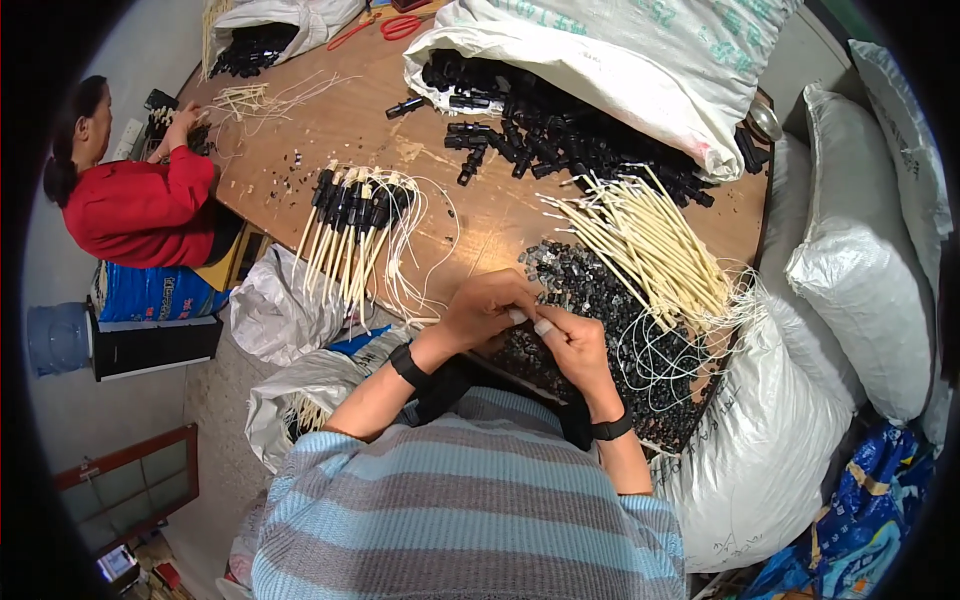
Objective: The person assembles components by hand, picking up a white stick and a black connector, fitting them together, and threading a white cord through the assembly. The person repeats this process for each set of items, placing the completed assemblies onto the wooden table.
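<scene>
Pinching small black part between both hands: left hand (487, 308) and right hand (567, 340) meet fingertip to fingertip, narrow grip, over black parts heap (600, 300) on desk (340, 130). Assembly step, likely. Cream wires (650, 240) just beyond right hand; next move needs fine alignment.

Red scissors (400, 25) lie at the table's (340, 120) far edge, near a seated person in red (135, 205).

Wooden table (330, 120), grey concrete floor (215, 400), red-framed window pane (130, 485) leaning low, even light.
</scene>
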A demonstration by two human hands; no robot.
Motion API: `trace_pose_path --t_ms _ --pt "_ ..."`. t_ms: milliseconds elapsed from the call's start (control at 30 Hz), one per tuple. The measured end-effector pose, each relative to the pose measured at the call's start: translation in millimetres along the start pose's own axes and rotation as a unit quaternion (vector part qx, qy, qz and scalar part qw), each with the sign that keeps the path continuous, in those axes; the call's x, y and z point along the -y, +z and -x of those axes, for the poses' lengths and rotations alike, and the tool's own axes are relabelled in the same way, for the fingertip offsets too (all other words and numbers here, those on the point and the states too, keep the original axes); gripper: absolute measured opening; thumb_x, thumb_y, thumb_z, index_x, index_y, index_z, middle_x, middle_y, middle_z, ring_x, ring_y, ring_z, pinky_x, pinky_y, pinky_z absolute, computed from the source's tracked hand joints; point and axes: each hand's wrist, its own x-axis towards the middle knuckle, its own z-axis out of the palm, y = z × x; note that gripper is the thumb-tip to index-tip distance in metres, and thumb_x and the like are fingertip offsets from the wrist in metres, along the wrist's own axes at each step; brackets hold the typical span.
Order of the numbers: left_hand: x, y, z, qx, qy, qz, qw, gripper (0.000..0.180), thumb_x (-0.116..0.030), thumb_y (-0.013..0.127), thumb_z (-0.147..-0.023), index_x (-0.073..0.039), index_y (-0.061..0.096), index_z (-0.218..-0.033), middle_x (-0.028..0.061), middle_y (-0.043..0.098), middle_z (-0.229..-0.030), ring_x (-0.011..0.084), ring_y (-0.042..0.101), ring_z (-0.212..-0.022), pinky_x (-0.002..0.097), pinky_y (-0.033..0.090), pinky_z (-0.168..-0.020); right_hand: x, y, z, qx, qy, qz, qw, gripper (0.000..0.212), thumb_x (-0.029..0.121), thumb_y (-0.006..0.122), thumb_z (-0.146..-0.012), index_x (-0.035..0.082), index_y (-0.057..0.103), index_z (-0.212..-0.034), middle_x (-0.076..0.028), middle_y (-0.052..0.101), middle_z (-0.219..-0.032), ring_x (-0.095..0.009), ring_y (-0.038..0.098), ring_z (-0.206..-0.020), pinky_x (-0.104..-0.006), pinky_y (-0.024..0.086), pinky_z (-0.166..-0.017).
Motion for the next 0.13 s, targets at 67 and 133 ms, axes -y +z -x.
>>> trace_pose_path --t_ms 67,133 --pt "-2 -3 -3 0.024 -0.007 0.016 1.000 0.015 0.005 0.069 -0.071 -0.005 0.067 -0.082 0.0063 0.063 -0.087 0.0209 0.061 -0.083 0.0299 0.048 -0.071 0 -8 -1 0.028 0.022 0.007 0.999 0.017 0.011 0.062 -0.089 0.001 0.069 -0.101 -0.011 0.065 -0.069 -0.015 0.064 -0.062 -0.0282 0.048 -0.057" --pt "-10 -7 -12 0.078 -0.017 0.024 0.997 0.013 0.003 0.069 -0.073 -0.006 0.068 -0.083 0.0060 0.063 -0.092 0.0211 0.061 -0.088 0.0312 0.048 -0.074 2 -10 0 0.041 0.059 0.012 0.997 0.018 0.012 0.063 -0.090 0.001 0.070 -0.101 -0.011 0.068 -0.075 -0.014 0.064 -0.064 -0.0262 0.049 -0.060"
